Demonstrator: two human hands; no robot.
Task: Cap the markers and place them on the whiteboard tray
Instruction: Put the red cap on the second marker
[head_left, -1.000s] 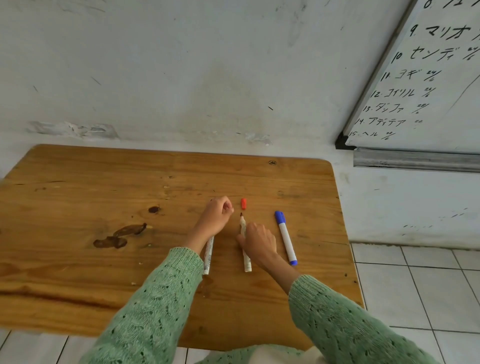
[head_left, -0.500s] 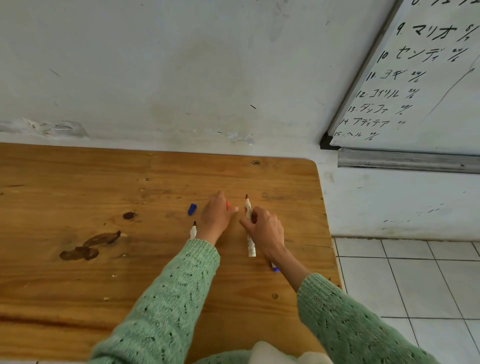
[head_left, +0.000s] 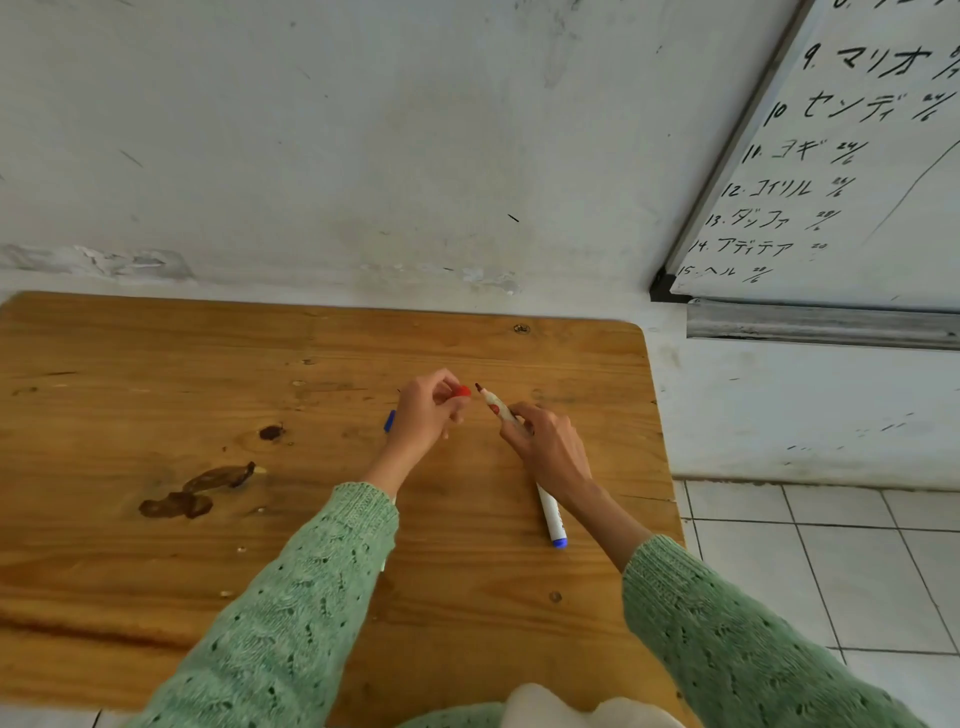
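My left hand (head_left: 428, 410) pinches a small red cap (head_left: 462, 391) above the wooden table (head_left: 156, 415). My right hand (head_left: 548, 444) grips an uncapped red marker (head_left: 496, 406), its dark tip pointing up-left at the cap, a small gap between them. A capped blue marker (head_left: 550, 517) lies on the table under my right wrist. A loose blue cap (head_left: 389, 421) peeks out left of my left hand. Another marker lies mostly hidden under my left forearm. The whiteboard's metal tray (head_left: 821, 325) hangs on the wall at the right.
The whiteboard (head_left: 857, 156) with black handwriting is above the tray. Dark stains (head_left: 197, 491) mark the table's left part. A white tiled floor (head_left: 831, 571) lies to the right of the table. The wall (head_left: 363, 156) runs right behind the table.
My left hand picked the red cap off the table and lifted it. My right hand raised the red marker and tilted its tip toward the cap.
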